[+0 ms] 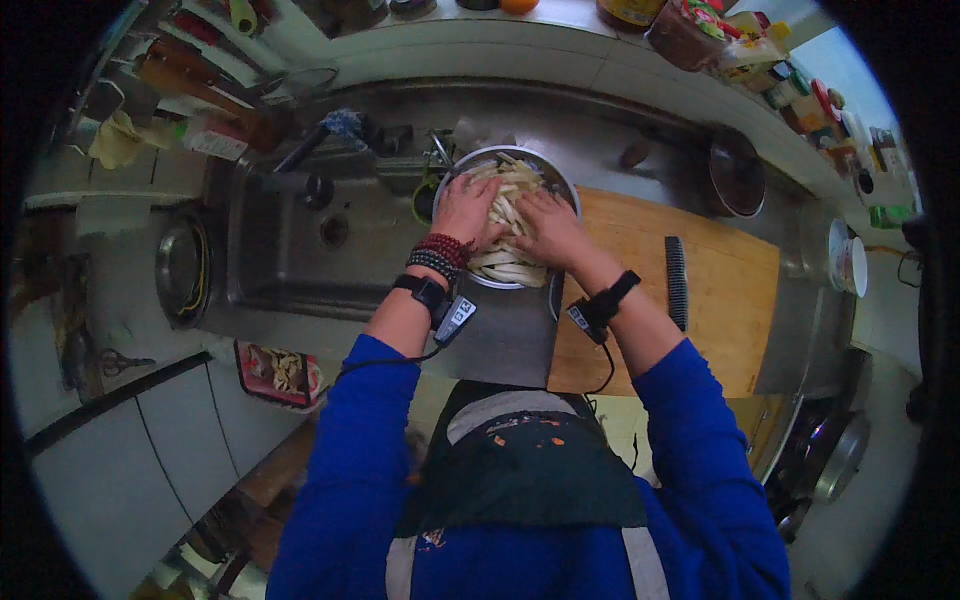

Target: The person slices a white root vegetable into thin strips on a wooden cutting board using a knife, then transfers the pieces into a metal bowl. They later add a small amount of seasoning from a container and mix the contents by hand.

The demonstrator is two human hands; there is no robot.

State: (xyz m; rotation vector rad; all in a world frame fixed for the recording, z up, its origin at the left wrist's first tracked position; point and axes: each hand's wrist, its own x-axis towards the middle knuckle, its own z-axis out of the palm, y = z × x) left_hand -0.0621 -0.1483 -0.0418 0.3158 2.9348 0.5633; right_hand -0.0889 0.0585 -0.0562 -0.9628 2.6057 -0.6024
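A round metal bowl (568, 178) sits on the steel counter between the sink and a wooden cutting board (630, 300). Pale cut strips (510, 268), which look like a vegetable, fill it. My left hand (469, 214) lies on the left part of the strips, fingers pointing to the bowl's far side. On the right part rests my right hand (551, 229), its fingers spread over the strips. Whether either hand grips any strips cannot be told. A dark ridged crinkle-cutter blade or similar tool (676, 283) lies on the board.
Left of the bowl is a steel sink (315, 289) with a faucet (300, 187). A lidded pot or bowl (736, 176) stands behind the board at right. Jars and bottles (810, 101) line the ledge. A small bin with scraps (277, 373) hangs below the counter's front.
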